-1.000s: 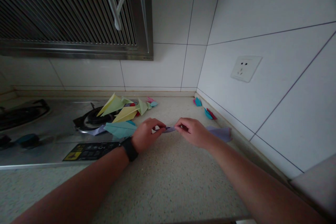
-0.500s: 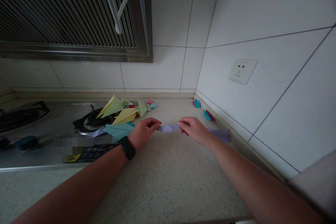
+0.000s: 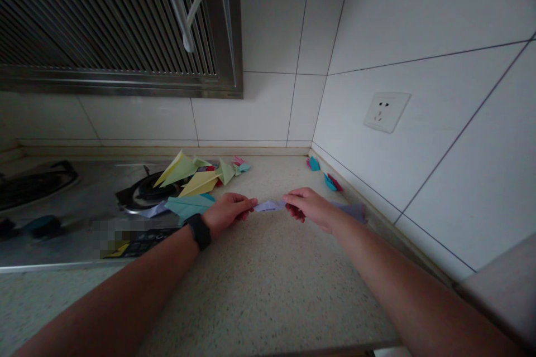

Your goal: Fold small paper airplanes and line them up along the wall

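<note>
A narrow folded piece of lilac paper [image 3: 269, 206] stretches between my two hands above the speckled countertop [image 3: 268, 279]. My left hand [image 3: 233, 213], with a black watch at the wrist, pinches its left end between thumb and fingers. At the right end, my right hand [image 3: 305, 204] is closed on the paper, its other fingers curled beneath. Behind my right wrist lies another lilac sheet [image 3: 355, 211], partly hidden by the arm. Next to my left hand sits a light blue folded paper plane [image 3: 188, 207].
Yellow-green paper planes [image 3: 178, 170] and other folded papers lie over the gas stove [image 3: 84, 240] on the left. Small blue and pink paper folds [image 3: 333, 182] rest by the right wall. A range hood [image 3: 125, 28] overhangs the stove. The wall has a socket [image 3: 387, 112].
The lilac paper has turned between my fingers and now shows a raised fold in its middle. My left hand has rolled slightly, its fingers closer together.
</note>
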Demonstrator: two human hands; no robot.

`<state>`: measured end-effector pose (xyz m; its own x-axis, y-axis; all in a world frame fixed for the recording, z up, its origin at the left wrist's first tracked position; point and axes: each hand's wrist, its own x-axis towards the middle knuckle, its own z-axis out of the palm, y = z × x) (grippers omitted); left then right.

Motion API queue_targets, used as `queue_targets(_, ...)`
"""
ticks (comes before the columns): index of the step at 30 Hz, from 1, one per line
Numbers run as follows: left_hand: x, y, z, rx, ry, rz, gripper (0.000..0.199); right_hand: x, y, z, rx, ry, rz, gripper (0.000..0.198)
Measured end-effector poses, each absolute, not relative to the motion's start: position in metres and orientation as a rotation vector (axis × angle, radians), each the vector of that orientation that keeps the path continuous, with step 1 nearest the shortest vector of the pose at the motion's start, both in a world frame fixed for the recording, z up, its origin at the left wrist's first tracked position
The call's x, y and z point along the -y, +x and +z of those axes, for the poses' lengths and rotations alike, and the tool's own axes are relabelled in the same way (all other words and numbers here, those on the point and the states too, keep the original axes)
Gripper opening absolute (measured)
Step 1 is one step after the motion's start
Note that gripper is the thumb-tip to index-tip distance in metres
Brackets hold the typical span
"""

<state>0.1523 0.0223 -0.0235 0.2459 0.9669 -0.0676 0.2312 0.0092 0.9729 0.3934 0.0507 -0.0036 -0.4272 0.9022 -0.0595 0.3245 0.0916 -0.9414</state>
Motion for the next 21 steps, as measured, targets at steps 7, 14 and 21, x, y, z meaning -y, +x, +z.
queue_targets(7,-0.021,0.153,-0.023,-1.148,1.423,0.862,0.048,-0.049,0.393,-0.002,1.834,-1.204,1.422,0.034)
queue_targets(14,-0.024,0.152,-0.029,-1.17,1.401,0.877,0.048,-0.05,0.395,-0.004,1.831,-1.11,1.418,0.018)
queue_targets(21,-0.028,0.151,-0.034,-1.258,1.518,0.849,0.048,-0.051,0.405,-0.002,1.997,-0.905,1.256,0.017)
